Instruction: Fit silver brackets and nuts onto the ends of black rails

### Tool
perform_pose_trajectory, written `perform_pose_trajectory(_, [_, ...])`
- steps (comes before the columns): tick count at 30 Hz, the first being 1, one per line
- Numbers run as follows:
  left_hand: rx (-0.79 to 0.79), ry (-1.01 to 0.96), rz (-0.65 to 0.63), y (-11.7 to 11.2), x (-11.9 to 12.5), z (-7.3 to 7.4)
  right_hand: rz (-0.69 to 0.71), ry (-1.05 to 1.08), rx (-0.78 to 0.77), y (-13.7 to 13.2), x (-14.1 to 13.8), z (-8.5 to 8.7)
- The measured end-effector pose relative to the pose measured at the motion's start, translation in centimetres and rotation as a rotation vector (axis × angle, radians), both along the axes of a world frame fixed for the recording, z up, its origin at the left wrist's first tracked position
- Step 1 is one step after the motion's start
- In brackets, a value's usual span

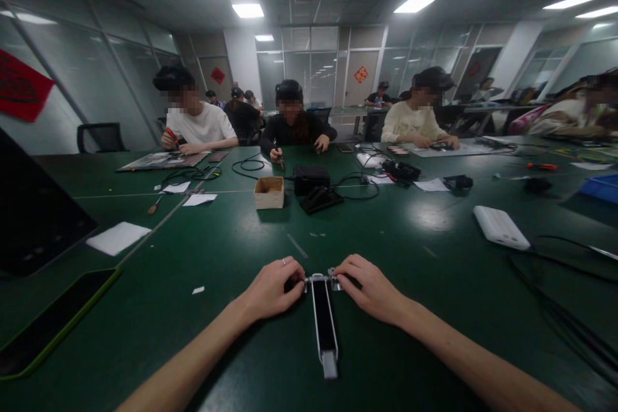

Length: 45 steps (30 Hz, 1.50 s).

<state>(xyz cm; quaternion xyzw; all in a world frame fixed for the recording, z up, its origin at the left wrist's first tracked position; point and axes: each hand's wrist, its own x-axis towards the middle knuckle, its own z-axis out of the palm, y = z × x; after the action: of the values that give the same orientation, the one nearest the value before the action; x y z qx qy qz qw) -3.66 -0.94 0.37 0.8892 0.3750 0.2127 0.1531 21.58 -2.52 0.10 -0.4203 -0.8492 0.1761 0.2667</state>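
We have both hands out in front of us, over the green table point(232, 238). Between them is a long, thin metal frame point(325, 320) with a black middle. It sits right in the middle, in front of us. Its long way runs from far to near, almost straight at us, but the near end leans a tiny bit to the right. At that near end is a grey tip point(329, 365), and it points back at us. At the far end a short bar point(319, 279) goes across, from left to right, so the whole thing looks like a letter T.

Our left hand point(276, 288) has its fingers curled, and it pinches the left end of the bar. Our right hand point(371, 288) pinches a small metal piece point(337, 283) at the right end. We can't tell if that piece is joined to the bar. We also can't tell if the frame touches the table all the way along.

Past our hands is an open paper box point(269, 196), with a black box point(311, 179) just beside it. A white block point(501, 227) lies off to the right. On our left is a flat black thing with a green rim point(58, 322).
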Motion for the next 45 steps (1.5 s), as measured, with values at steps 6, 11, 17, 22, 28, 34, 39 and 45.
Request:
perform_pose_trajectory(6, [-0.001, 0.008, 0.004, -0.1, 0.1, 0.3, -0.027, 0.02, 0.011, 0.0, 0.1, -0.1])
perform_pose_trajectory(11, [-0.005, 0.012, 0.01, 0.0, 0.2, 0.4, -0.049, 0.012, 0.053, -0.1, 0.0, -0.1])
perform_pose_trajectory(17, [-0.01, 0.003, 0.006, 0.0, 0.0, 0.1, -0.035, -0.003, 0.071, 0.0, 0.1, -0.3])
perform_pose_trajectory(22, [-0.002, -0.005, 0.004, 0.1, 0.0, -0.1, -0.022, -0.006, 0.101, 0.0, 0.0, -0.4])
perform_pose_trajectory(28, [-0.008, 0.007, 0.003, 0.0, 0.1, 0.2, -0.106, -0.062, 0.198, 1.2, 2.5, 1.0])
perform_pose_trajectory(34, [0.031, 0.016, 0.043, -0.3, 0.1, 0.6, -0.134, -0.263, 0.019, 2.8, 6.9, 2.7])
perform_pose_trajectory(39, [0.083, 0.035, 0.053, -0.7, 0.3, 1.0, -0.124, -0.31, -0.065, 3.2, 7.6, 1.6])
perform_pose_trajectory(45, [0.267, -0.003, 0.036, -0.8, 0.1, 0.6, -0.185, -0.263, 0.046, 2.7, 5.4, 0.8])
